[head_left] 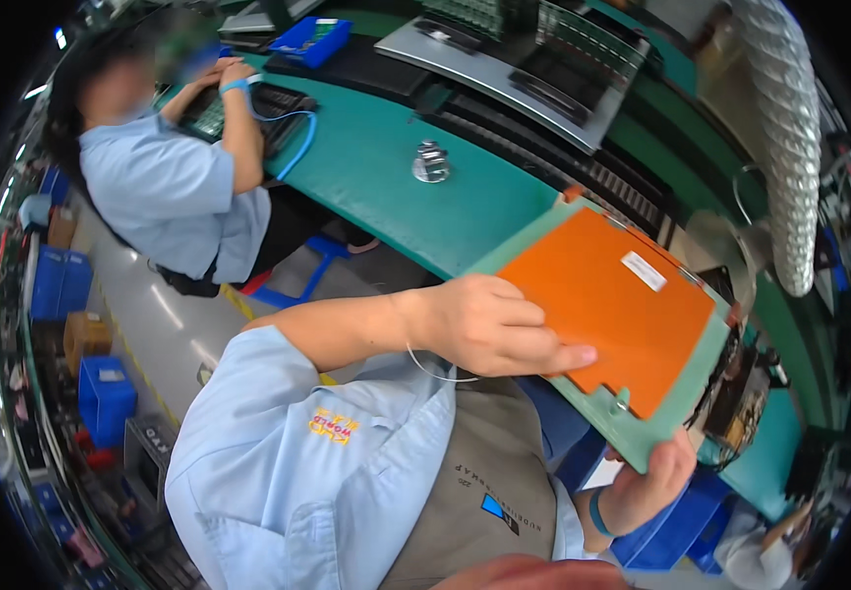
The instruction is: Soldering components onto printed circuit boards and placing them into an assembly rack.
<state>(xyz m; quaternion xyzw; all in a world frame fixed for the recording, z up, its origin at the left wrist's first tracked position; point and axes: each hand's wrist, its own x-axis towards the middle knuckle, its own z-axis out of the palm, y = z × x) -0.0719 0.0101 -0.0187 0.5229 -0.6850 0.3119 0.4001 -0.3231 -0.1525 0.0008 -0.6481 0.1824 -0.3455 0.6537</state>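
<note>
In front of my chest I hold a flat rectangular fixture: an orange panel (612, 305) set in a pale green frame (504, 258), with a small white label (644, 271) on the orange face. My left hand (504, 329) is closed on its near left edge, the thumb lying on the orange surface. At the near right corner, my right hand (653, 480) grips the green frame; part of its fingers is hidden. A small metal catch (622, 400) sits by a notch in the panel's near edge. A blue band circles my right wrist.
A co-worker (165, 167) sits at the green bench (376, 187) on the left, hands over a dark tray. A shiny metal object (431, 162) stands on the bench. Behind are a conveyor with a grey plate (504, 74), a blue bin (310, 41) and a silver flexible duct (784, 147).
</note>
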